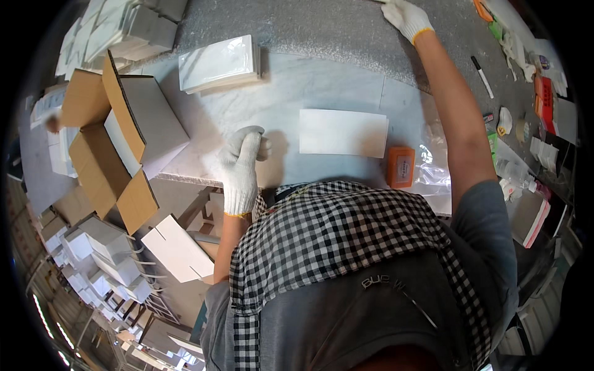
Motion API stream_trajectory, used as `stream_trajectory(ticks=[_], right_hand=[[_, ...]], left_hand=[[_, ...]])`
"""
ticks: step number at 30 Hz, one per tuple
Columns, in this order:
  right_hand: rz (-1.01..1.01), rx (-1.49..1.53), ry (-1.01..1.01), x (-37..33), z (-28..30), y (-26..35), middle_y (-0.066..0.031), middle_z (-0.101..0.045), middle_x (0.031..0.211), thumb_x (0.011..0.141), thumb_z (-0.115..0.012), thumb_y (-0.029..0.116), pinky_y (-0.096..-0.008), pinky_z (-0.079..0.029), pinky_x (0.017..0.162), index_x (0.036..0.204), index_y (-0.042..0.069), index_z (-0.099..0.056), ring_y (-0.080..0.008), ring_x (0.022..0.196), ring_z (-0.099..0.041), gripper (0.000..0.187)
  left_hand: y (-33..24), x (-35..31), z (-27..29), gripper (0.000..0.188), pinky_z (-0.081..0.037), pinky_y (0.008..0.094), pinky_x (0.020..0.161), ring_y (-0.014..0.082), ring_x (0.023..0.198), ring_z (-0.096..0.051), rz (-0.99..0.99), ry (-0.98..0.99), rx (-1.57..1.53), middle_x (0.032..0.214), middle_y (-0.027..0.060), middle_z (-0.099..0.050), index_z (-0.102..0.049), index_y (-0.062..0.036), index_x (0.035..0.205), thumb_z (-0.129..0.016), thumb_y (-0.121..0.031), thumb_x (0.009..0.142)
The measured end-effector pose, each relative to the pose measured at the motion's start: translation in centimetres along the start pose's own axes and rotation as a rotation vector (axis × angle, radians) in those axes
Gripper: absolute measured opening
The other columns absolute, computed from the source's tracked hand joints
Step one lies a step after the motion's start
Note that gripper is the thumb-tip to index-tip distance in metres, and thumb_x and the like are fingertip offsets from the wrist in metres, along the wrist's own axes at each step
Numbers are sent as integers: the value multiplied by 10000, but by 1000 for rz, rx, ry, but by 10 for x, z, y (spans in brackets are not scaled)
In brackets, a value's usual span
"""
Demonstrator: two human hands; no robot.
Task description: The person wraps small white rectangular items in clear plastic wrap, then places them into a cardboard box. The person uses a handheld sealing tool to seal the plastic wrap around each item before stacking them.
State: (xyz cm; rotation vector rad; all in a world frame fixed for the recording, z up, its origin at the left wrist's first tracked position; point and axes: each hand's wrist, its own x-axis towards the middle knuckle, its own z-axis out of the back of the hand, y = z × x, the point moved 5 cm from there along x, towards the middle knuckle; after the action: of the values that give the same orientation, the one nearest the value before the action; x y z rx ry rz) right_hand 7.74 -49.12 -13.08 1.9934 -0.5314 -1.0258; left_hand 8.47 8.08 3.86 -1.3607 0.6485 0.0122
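Note:
My left hand (240, 170), in a white knit glove with a grey-coated palm, is closed in a fist above the worktop's near edge; nothing shows sticking out of it. To its right lies a plain white rectangular piece (342, 132), flat on the marble-patterned surface. My right arm reaches far forward, and my gloved right hand (405, 20) is at the top edge of the picture. Its fingers are bent around the end of a thin pale object that is mostly cut off. Beyond my left hand sits a stack of glossy white, grey-veined tiles (218, 64).
An open cardboard box (105, 161) stands at the left, near stacked white pieces (127, 31). An orange box (401, 167) and clear plastic film (433, 164) lie near my body. A black-and-white marker (482, 76) and a plastic bottle (515, 174) are at the right.

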Motion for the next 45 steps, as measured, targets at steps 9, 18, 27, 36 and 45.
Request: stream_trajectory(ticks=[9,18,27,36,45], right_hand=[[540,-1429,533,-337,-116,20,-184,-705,1196,896,-735,427,-432,-507,1025,1350,27,-643,-338,1136,-658,612],[865,-1639,702,-409,-125,-27,-196,-597,1386,756,-807,378,-469,-436,1108,1427,42,-577,-379,1299,-545,785],[-163,-360,748,-362,-95,16,-228,-639,1319,873,-752,476,-445,-560,987,1489,-10,-498,-317,1169,-664,825],[-434,142,875,-371,-85,24,-255,-616,1288,836,-792,480,-472,-581,912,1493,-8,-472,-330,1107,-669,879],[248,-770,886,-421,-76,41,-199,-613,1415,751,-836,507,-405,-432,1144,1415,-21,-601,-305,1322,-577,880]], left_hand=[[30,-7,-12,260,-511,239,704,80,740,-589,37,142,99,858,15,-686,-726,21,1146,-649,-197,1026],[34,-20,-19,308,-506,234,720,76,784,-596,28,211,131,891,9,-692,-712,8,1193,-677,-233,1004],[40,-22,-27,370,-502,234,725,85,799,-608,-32,232,152,1021,75,-761,-647,48,1279,-659,-210,1013],[34,-32,-28,257,-506,261,654,113,714,-612,-172,172,53,775,22,-659,-698,8,1170,-691,-163,978],[-22,-67,-96,346,-448,507,1058,351,1271,-572,-1269,359,1004,1268,91,-663,-674,-127,1248,-657,-287,942]])
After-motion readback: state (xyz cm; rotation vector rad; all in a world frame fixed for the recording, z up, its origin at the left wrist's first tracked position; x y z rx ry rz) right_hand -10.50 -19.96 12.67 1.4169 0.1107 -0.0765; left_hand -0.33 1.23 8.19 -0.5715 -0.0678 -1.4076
